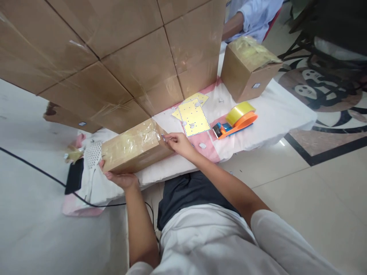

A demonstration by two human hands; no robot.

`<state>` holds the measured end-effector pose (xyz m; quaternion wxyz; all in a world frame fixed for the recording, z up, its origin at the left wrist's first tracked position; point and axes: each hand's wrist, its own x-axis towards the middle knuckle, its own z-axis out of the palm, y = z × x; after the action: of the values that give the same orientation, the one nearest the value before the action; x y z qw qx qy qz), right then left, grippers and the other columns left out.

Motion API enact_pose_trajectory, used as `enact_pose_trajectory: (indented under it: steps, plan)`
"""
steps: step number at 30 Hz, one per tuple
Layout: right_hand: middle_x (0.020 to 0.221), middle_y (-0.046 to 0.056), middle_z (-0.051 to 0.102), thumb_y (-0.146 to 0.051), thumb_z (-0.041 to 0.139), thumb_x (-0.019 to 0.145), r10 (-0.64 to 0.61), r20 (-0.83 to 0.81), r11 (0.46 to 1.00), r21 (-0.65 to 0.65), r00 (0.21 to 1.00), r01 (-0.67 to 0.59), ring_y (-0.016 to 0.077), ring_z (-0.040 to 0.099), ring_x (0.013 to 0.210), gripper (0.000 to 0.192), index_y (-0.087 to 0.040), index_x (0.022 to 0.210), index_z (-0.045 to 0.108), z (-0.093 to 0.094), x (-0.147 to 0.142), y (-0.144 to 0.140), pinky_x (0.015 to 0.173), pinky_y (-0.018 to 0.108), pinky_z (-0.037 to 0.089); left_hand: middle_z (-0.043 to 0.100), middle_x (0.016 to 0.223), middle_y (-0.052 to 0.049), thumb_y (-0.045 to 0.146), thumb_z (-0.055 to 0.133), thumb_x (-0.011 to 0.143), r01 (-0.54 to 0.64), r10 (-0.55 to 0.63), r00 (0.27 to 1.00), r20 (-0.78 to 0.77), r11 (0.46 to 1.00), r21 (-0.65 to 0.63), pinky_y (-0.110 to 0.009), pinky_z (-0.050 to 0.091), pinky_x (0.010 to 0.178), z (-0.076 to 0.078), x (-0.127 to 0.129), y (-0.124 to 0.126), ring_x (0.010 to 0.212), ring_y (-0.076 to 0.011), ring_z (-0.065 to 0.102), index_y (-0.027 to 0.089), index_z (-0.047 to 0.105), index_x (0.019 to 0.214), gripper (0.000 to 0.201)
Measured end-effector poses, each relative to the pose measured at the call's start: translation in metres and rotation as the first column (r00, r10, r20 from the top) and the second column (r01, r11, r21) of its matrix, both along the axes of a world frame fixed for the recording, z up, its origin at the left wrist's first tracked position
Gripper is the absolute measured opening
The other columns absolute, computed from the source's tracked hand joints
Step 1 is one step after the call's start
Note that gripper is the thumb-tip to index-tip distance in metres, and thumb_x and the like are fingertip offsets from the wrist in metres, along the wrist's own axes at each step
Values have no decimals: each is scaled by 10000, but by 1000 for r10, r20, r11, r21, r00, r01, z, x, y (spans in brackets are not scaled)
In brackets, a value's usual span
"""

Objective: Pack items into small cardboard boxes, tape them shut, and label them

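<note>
A small cardboard box (134,147) wrapped in clear tape lies on the white padded surface (269,114) in front of me. My left hand (119,176) grips its near left end from below. My right hand (177,143) pinches a small white sticker (163,137) against the box's right end. A yellow sheet of sticker labels (195,116) lies just beyond my right hand.
An orange and blue tape dispenser (236,120) with a yellow roll sits right of the sheet. Another taped box (248,68) stands at the back right, next to a person's sleeve (252,17). A wall of stacked cartons (114,57) rises behind. A black cable (34,168) crosses the floor.
</note>
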<state>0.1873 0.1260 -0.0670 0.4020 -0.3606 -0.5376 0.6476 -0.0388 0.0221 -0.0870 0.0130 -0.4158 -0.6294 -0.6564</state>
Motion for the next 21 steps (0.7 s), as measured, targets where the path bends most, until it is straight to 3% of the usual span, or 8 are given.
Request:
enact_pose_trajectory:
  steps: [5, 8, 11, 15, 18, 21]
  plan:
    - [812, 25, 699, -237, 495, 928, -39, 56, 991, 132, 998, 31, 147, 606, 747, 531, -114, 1433, 605, -1, 12, 3, 747, 292, 516, 440, 1583, -117, 655, 82, 957, -30, 29, 998, -60, 999, -20, -564, 435, 1166, 2, 1, -2, 1475, -327, 435, 260, 287, 1514, 714]
    - [1196, 80, 709, -257, 527, 896, -77, 54, 955, 292, 996, 58, 198, 644, 1047, 728, -207, 1606, 374, 1, 27, 4, 920, 363, 534, 442, 1579, -107, 611, 115, 947, -2, 2, 998, -69, 1000, -4, -547, 423, 1174, 2, -2, -4, 1484, -319, 422, 253, 312, 1486, 676]
    - [1599, 132, 445, -360, 687, 823, 27, 142, 857, 506, 989, -96, 307, 432, 1439, 986, -241, 1665, 188, 5, 35, 8, 1150, 498, 411, 457, 1557, -134, 582, 180, 916, 49, -52, 998, 41, 996, 69, -575, 396, 1172, 0, -12, -3, 1468, -349, 425, 230, 377, 1416, 642]
    - [1723, 176, 172, -564, 796, 766, 223, 305, 695, 616, 926, -371, 372, 200, 1575, 1275, -227, 1674, -32, 16, 26, 5, 1258, 575, 235, 500, 1516, -164, 586, 88, 894, 81, -85, 984, 154, 996, 32, -583, 439, 1093, 2, -31, -1, 1383, -361, 513, 211, 384, 1420, 710]
    - [1730, 198, 81, -663, 828, 706, 216, 370, 634, 651, 904, -418, 365, 134, 1595, 1439, -226, 1648, -167, 27, 15, -13, 1275, 556, 218, 472, 1563, -145, 563, 6, 898, 109, -107, 976, 190, 994, -1, -551, 488, 1027, 7, -36, 1, 1367, -345, 531, 213, 375, 1472, 767]
    - [1718, 201, 64, -634, 845, 702, 120, 419, 594, 696, 900, -403, 350, 108, 1598, 1445, -246, 1643, -180, 37, 9, -40, 1282, 541, 216, 399, 1637, -110, 579, 18, 919, 170, -173, 959, 226, 985, 31, -533, 499, 1020, 13, -28, 0, 1402, -342, 496, 238, 360, 1524, 774]
